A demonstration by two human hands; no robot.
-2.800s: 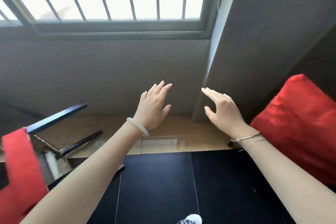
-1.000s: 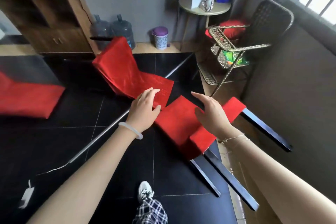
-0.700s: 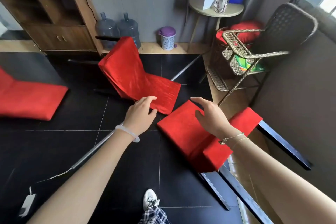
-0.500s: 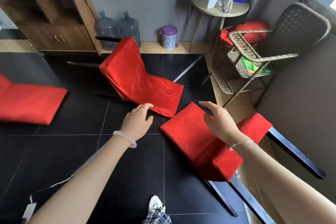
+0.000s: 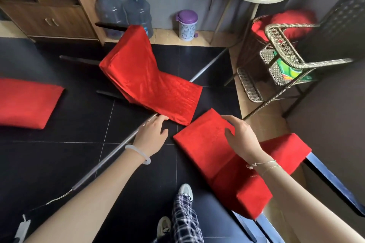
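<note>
Directly under the right hand: a toppled red chair, flat on the black floor. Long axis on a slant, from just ahead of the right fingertips back along the right forearm. Backrest top towards the gap between the hands, dark legs out past the right wrist. Right hand spread and slightly bent over the backrest, gripping nothing; contact impossible to tell. Left hand likewise loose and empty, fingertips at the corner of a second red chair, above a metal pole.

red chair cover, black floor tiles, purple-lidded bin
</note>
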